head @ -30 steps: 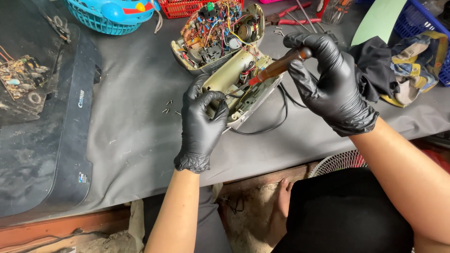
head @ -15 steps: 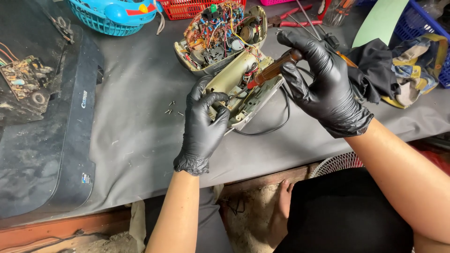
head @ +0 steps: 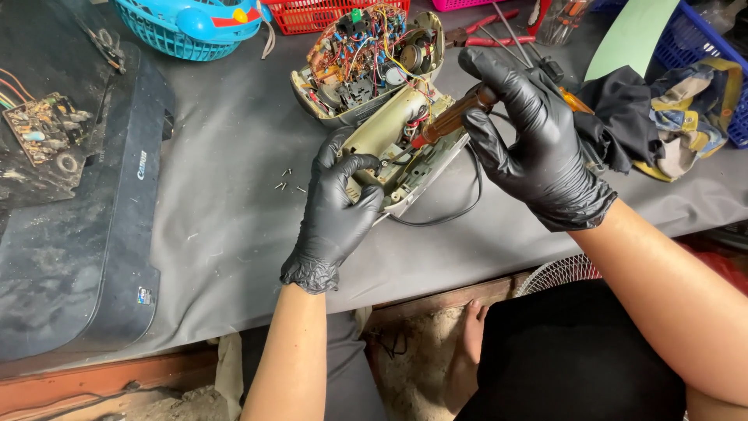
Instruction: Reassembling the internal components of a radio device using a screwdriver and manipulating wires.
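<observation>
Printer: a dusty black printer (head: 86, 257) lies flat at the left of the desk (head: 226, 234).
Screws: a few loose screws (head: 287, 184) lie just left of the left hand.
Left hand: the left hand (head: 336, 210), gloved in black, has its grip clamped on the near edge of the cream casing (head: 397, 152), mid-desk.
Casing: likely light, stiff plastic; the wires inside look fragile, so the bare rim is the safest hold.
Right hand: the right hand (head: 538, 144) has its grip closed round the brown-handled tool (head: 452, 118), tip inside the casing.
Far: an open circuit assembly (head: 366, 54) sits just behind.
</observation>
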